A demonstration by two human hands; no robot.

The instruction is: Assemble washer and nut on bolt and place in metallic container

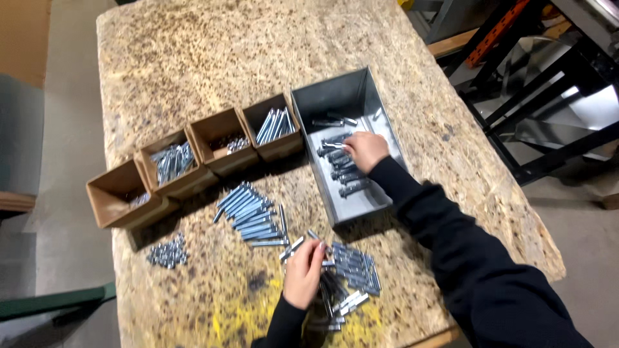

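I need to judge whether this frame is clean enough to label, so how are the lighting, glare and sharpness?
Head view: even overhead light on the chipboard table; soft shadows beside the cardboard boxes; mild sheen inside the grey metal bin; right hand slightly blurred; wide-angle bending at the edges.

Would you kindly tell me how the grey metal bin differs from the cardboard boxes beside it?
The grey metal bin is metal, long and larger; each of the four cardboard boxes is brown and small. The right hand reaches into the bin; no hand touches the boxes. Both are open-topped and hold metal bolts.
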